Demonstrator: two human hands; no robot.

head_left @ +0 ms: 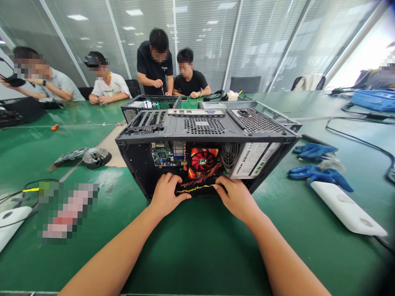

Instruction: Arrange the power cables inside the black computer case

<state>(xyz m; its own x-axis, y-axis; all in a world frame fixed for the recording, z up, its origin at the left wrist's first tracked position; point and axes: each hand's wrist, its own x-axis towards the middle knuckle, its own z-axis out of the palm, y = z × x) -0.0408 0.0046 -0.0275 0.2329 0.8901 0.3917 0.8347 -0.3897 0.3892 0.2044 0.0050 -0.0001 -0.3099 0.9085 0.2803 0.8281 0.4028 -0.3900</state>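
Observation:
A black computer case (pixel 132 156) lies on the green table in front of me, its open side facing me. Inside show a red cooling fan (pixel 203 160), a green motherboard (pixel 163 154) and a power supply (pixel 253 160) with a white label. A bundle of black and yellow cables (pixel 198 189) runs along the lower opening. At its left end my left hand (pixel 166 193) curls around it, thumb pointing right. My right hand (pixel 236 196) pinches the right end between thumb and fingers, below the power supply. Some fingertips of both hands are hidden in the case.
Blue gloves (pixel 316 173) and a white power strip (pixel 347 209) lie at right. Another white power strip (pixel 7 227) with cables is at left. Behind the case stands a second case (pixel 150 102). Several people sit or stand across the table. A blue basket (pixel 379 100) sits far right.

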